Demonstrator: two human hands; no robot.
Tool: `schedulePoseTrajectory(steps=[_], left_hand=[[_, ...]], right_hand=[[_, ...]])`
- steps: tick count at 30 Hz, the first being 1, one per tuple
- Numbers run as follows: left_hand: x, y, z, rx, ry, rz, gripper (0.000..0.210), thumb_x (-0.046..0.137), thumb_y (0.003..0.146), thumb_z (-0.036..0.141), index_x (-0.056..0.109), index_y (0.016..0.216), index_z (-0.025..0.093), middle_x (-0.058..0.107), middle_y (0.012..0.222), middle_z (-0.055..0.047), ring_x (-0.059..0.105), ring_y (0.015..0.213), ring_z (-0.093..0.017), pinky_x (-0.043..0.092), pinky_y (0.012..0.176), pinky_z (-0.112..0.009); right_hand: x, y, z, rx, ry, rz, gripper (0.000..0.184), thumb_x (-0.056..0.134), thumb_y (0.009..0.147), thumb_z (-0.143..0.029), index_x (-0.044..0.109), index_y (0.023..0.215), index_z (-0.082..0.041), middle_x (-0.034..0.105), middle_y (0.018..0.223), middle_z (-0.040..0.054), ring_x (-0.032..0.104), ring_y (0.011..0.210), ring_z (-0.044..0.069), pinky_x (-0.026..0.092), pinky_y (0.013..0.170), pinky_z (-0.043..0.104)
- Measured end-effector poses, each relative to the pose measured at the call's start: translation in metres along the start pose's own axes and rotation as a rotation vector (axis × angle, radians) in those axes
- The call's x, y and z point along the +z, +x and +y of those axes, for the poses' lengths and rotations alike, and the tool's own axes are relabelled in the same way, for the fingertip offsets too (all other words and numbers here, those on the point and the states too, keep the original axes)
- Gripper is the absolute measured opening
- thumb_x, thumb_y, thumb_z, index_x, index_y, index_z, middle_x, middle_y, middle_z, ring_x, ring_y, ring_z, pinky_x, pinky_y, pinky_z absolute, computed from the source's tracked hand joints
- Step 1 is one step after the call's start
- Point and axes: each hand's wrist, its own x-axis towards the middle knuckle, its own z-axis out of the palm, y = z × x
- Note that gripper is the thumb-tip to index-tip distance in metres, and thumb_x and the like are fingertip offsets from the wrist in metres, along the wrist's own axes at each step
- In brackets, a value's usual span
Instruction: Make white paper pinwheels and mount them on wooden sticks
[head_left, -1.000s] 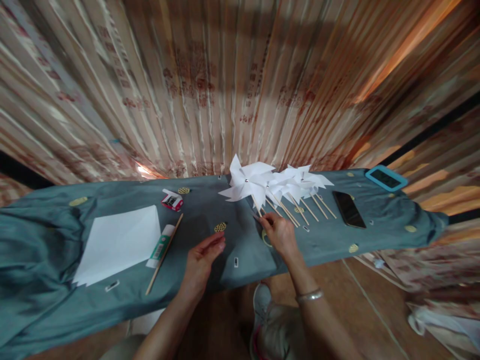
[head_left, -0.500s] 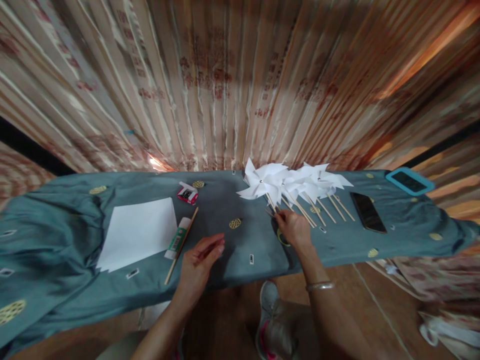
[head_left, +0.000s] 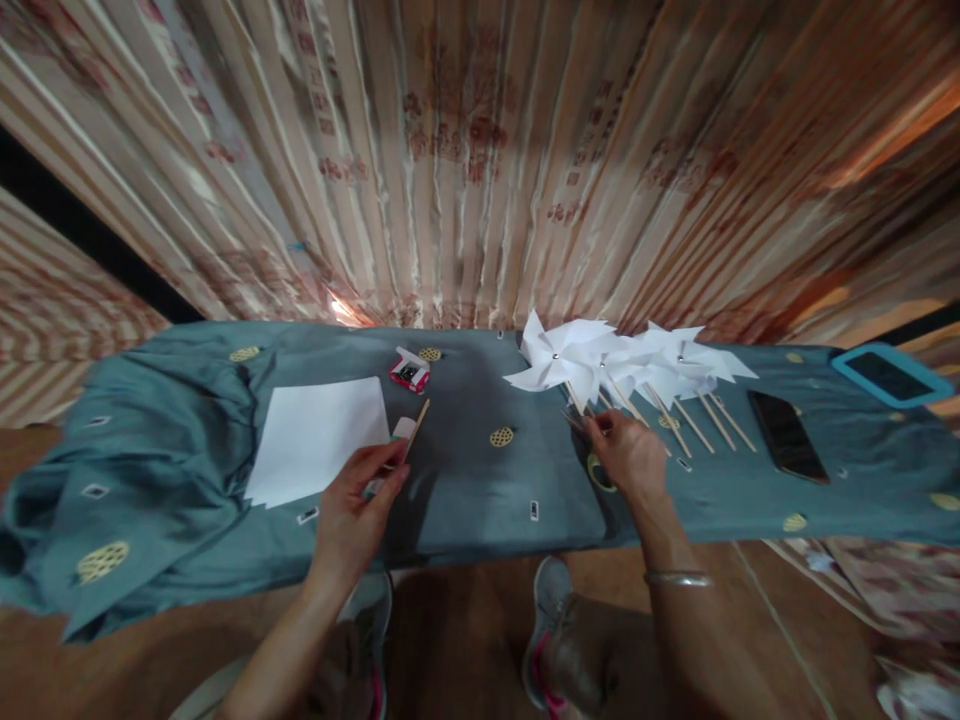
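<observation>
My left hand (head_left: pixel 364 500) pinches a thin wooden stick (head_left: pixel 418 428), its upper end pointing up past the fingertips. Behind these fingers lies a glue stick (head_left: pixel 403 430), mostly covered by the hand. My right hand (head_left: pixel 621 450) is closed at the lower end of the leftmost white paper pinwheel's stick (head_left: pixel 574 397). Right beside and partly under it are scissors with yellow handles (head_left: pixel 600 474), their blades poking out left of the fingers. Several white pinwheels (head_left: pixel 600 358) overlap in a row, sticks toward me.
A stack of white paper (head_left: pixel 319 435) lies on the left of the cloth-covered table (head_left: pixel 480 510). Behind the glue stick is a small open red-and-white box (head_left: pixel 409 371). A black phone (head_left: pixel 787 436) and a blue-framed device (head_left: pixel 891 375) lie on the right. A striped curtain (head_left: pixel 450 180) hangs behind.
My left hand has moved to the wooden stick, gripped it and raised it slightly off the cloth. My right hand stays at the pinwheel stick. The whole view has shifted a little.
</observation>
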Motion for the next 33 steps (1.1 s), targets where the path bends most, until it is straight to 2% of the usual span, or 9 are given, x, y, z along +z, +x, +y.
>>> schedulePoseTrajectory(steps=[2,5,7,11,17,21,24,28,33], left_hand=[[-0.008,0.002,-0.006,0.044,0.118,0.011,0.037,0.065,0.078,0.045,0.074,0.106,0.022,0.068,0.105,-0.006,0.065,0.096,-0.023,0.051,0.092,-0.036],[-0.016,0.006,-0.016,0.073,0.254,-0.007,0.044,0.064,0.077,0.045,0.071,0.113,0.020,0.066,0.114,-0.010,0.062,0.106,-0.027,0.049,0.098,-0.042],[-0.019,0.009,-0.022,0.071,0.315,-0.053,0.047,0.062,0.078,0.043,0.068,0.119,0.020,0.065,0.117,-0.010,0.063,0.107,-0.028,0.051,0.096,-0.042],[-0.019,0.016,-0.027,0.080,0.384,-0.115,0.048,0.057,0.080,0.040,0.066,0.121,0.017,0.066,0.117,-0.012,0.066,0.100,-0.027,0.052,0.093,-0.041],[-0.014,0.021,-0.022,0.099,0.423,-0.127,0.045,0.053,0.084,0.039,0.064,0.121,0.017,0.066,0.117,-0.012,0.069,0.094,-0.025,0.055,0.087,-0.037],[-0.014,0.023,-0.022,0.140,0.428,-0.108,0.042,0.052,0.085,0.036,0.065,0.119,0.015,0.066,0.117,-0.013,0.068,0.097,-0.026,0.055,0.089,-0.039],[-0.015,0.024,-0.023,0.159,0.433,-0.079,0.040,0.052,0.086,0.035,0.065,0.118,0.016,0.065,0.118,-0.013,0.067,0.099,-0.026,0.054,0.091,-0.041],[-0.014,0.025,-0.024,0.184,0.371,-0.134,0.037,0.045,0.091,0.036,0.067,0.112,0.016,0.068,0.112,-0.013,0.067,0.100,-0.024,0.054,0.093,-0.039],[-0.032,0.027,-0.034,0.238,0.419,-0.092,0.036,0.044,0.087,0.024,0.069,0.114,0.019,0.068,0.117,-0.011,0.063,0.109,-0.025,0.050,0.101,-0.043]], right_hand=[[-0.003,-0.001,-0.002,-0.016,0.033,0.103,0.032,0.050,0.095,-0.038,0.070,0.096,-0.014,0.072,0.082,0.0155,0.066,0.078,0.026,0.042,0.067,0.032],[0.000,-0.007,-0.018,-0.132,0.174,0.216,0.034,0.045,0.096,-0.034,0.070,0.097,-0.012,0.073,0.088,0.0166,0.066,0.084,0.027,0.046,0.074,0.034],[0.006,-0.016,-0.039,-0.230,0.312,0.182,0.032,0.044,0.096,-0.032,0.070,0.095,-0.014,0.073,0.089,0.0141,0.067,0.085,0.025,0.048,0.078,0.033],[0.020,-0.039,-0.094,-0.466,0.572,-0.022,0.023,0.048,0.094,-0.023,0.070,0.096,-0.018,0.074,0.091,0.0087,0.068,0.087,0.021,0.050,0.081,0.030],[0.028,-0.064,-0.150,-0.670,0.619,-0.098,0.024,0.049,0.094,-0.016,0.067,0.109,-0.017,0.074,0.105,0.0090,0.066,0.096,0.022,0.051,0.091,0.036],[0.029,-0.078,-0.166,-0.764,0.597,-0.076,0.022,0.051,0.093,-0.018,0.067,0.109,-0.015,0.071,0.108,0.0105,0.063,0.100,0.024,0.052,0.093,0.038],[0.031,-0.085,-0.173,-0.770,0.591,-0.036,0.026,0.049,0.094,-0.020,0.066,0.113,-0.015,0.066,0.122,0.0140,0.060,0.108,0.026,0.052,0.097,0.042],[0.036,-0.088,-0.177,-0.791,0.587,-0.013,0.031,0.049,0.094,-0.020,0.063,0.120,-0.012,0.061,0.130,0.0172,0.058,0.115,0.028,0.051,0.101,0.044],[0.043,-0.089,-0.176,-0.795,0.575,-0.022,0.032,0.053,0.093,-0.023,0.062,0.122,-0.014,0.063,0.128,0.0171,0.058,0.116,0.028,0.052,0.099,0.046]])
